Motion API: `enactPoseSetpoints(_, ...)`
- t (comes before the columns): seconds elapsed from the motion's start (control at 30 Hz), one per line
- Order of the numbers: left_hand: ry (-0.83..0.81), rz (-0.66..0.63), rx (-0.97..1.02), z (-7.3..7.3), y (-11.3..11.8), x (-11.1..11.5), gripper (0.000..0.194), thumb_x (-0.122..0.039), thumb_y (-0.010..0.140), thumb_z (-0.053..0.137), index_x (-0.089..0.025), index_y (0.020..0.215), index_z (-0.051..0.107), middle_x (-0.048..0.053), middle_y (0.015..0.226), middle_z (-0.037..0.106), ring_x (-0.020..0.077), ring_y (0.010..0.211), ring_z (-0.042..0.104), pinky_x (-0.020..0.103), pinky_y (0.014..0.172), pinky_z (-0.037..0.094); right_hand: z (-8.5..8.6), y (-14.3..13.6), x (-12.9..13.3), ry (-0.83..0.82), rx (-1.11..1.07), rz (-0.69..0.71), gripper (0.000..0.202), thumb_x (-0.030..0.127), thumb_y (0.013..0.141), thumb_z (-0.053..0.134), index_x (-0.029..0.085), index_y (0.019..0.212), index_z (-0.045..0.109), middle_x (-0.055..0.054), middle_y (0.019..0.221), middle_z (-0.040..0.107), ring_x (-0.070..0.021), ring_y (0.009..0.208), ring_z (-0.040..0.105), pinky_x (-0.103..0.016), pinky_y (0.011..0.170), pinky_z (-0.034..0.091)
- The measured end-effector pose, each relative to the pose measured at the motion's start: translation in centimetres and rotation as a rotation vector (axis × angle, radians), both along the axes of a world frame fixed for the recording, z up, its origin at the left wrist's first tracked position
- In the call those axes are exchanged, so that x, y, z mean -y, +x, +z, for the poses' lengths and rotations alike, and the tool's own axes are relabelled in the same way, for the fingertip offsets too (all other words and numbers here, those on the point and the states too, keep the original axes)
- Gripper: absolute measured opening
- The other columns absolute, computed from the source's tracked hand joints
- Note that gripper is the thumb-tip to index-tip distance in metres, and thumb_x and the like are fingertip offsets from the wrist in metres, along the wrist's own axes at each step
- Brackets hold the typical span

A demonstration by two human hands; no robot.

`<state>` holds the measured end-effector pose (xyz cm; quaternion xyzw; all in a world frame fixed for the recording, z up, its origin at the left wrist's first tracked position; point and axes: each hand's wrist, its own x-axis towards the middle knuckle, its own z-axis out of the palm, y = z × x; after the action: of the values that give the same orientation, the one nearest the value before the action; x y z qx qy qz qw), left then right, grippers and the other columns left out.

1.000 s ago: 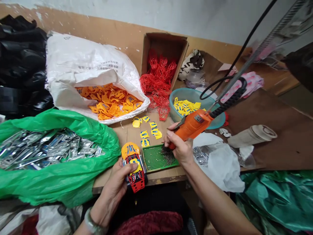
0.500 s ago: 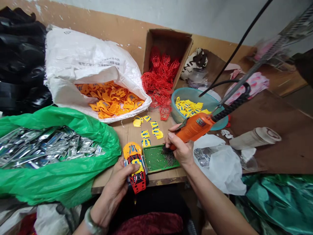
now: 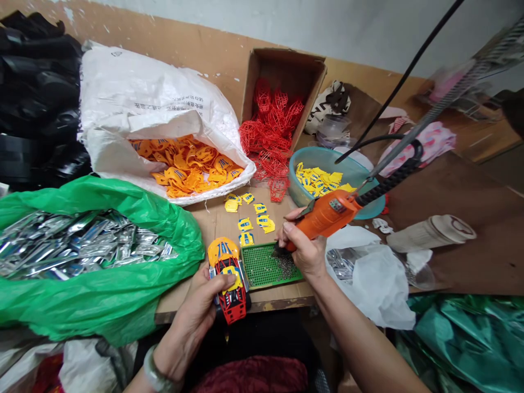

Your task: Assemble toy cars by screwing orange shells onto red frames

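My left hand (image 3: 200, 297) is closed around a toy car (image 3: 235, 312) with an orange hood and red frame, at the table's front edge. Its thumb presses on a yellow panel (image 3: 232, 273) on top of the car. My right hand (image 3: 303, 245) grips an orange electric screwdriver (image 3: 323, 215), tilted with its tip down over a green perforated tray (image 3: 262, 268). Small dark screws (image 3: 287, 268) lie in the tray's right part, under the tool. The tool's tip is partly hidden by my fingers. Several loose yellow panels (image 3: 245, 224) lie behind the tray.
A green bag (image 3: 180, 229) of silvery parts lies left, a white sack (image 3: 155, 82) of orange parts behind it. At the back are a carton (image 3: 250, 82) of red frames and a teal basin (image 3: 298, 188) of yellow panels. A cable (image 3: 393, 93) and spring (image 3: 434, 109) run up from the screwdriver.
The view has shifted slightly, so everything sits a little further right. Both hands keep their holds; the screwdriver stays over the screws in the tray.
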<state>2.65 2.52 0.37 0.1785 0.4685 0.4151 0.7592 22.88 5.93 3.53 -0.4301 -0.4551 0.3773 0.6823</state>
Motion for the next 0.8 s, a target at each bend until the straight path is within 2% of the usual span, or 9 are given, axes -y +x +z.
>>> enactPoseSetpoints(0.5,0.018,0.001,0.007,0.0,-0.1,0.1,0.054,-0.021,0.049,0.089,-0.013,0.097,0.065,0.002,0.071,0.073,0.0164,0.056,0.066,0.028,0.053,0.058,0.3,0.3,0.2,0.031,0.008,-0.005,0.017,0.026,0.085,0.072,0.021,0.096,0.06,0.009,0.055,0.059,-0.0113,0.043,0.056,-0.027,0.05,0.05)
enactPoseSetpoints(0.63,0.034,-0.007,0.025,-0.1,-0.1,0.2,0.053,-0.02,0.051,0.087,-0.013,0.097,0.064,0.003,0.071,0.073,0.0172,0.057,0.066,0.029,0.054,0.058,1.8,0.0,0.0,0.096,-0.051,-0.007,0.015,0.022,0.083,0.071,0.021,0.095,0.061,0.009,0.052,0.057,-0.0116,0.043,0.056,-0.027,0.05,0.05)
enactPoseSetpoints(0.8,0.069,-0.002,0.039,-0.1,0.1,0.3,0.048,-0.018,0.053,0.085,-0.014,0.096,0.064,0.002,0.071,0.072,0.0166,0.058,0.065,0.028,0.055,0.057,4.9,-2.2,0.1,0.118,-0.215,0.057,0.017,0.025,0.076,0.071,0.021,0.089,0.06,0.01,0.049,0.053,-0.0117,0.037,0.052,-0.029,0.048,0.05)
